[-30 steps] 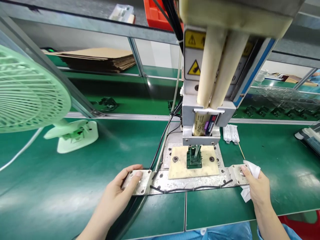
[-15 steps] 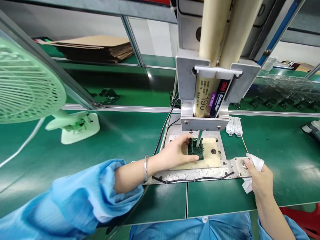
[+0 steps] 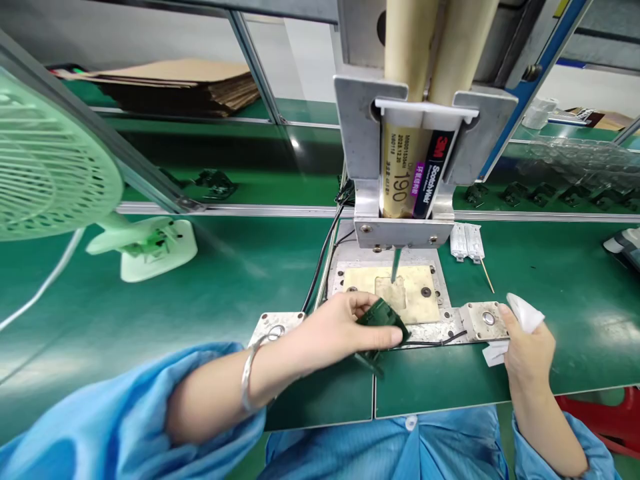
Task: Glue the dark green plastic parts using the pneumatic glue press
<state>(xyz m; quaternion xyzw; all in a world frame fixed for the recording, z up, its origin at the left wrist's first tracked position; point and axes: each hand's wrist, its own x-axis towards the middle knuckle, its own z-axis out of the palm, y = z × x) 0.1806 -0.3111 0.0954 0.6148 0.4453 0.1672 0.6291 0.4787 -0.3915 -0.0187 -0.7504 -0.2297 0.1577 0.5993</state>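
Observation:
My left hand (image 3: 345,330) grips a small dark green part (image 3: 383,319) between thumb and fingers, holding it just in front of the beige fixture plate (image 3: 415,301). The plate's recess under the dispenser nozzle (image 3: 395,267) is bare. My right hand (image 3: 525,350) is closed on a white cloth (image 3: 523,315) and rests beside the round button on the right metal pad (image 3: 484,320). Above stands the glue dispenser with a twin adhesive cartridge (image 3: 413,177).
A pale green fan (image 3: 55,180) stands at the left on the green bench. The left metal pad with its button (image 3: 275,328) lies beside my left wrist. Black cables (image 3: 323,260) run back from the fixture. Dark parts (image 3: 540,195) sit on the far belt; flattened cardboard (image 3: 185,87) lies behind.
My left hand went from the left button pad to the fixture, took hold of the green part and drew it off the plate toward me. The right hand stayed by the right pad.

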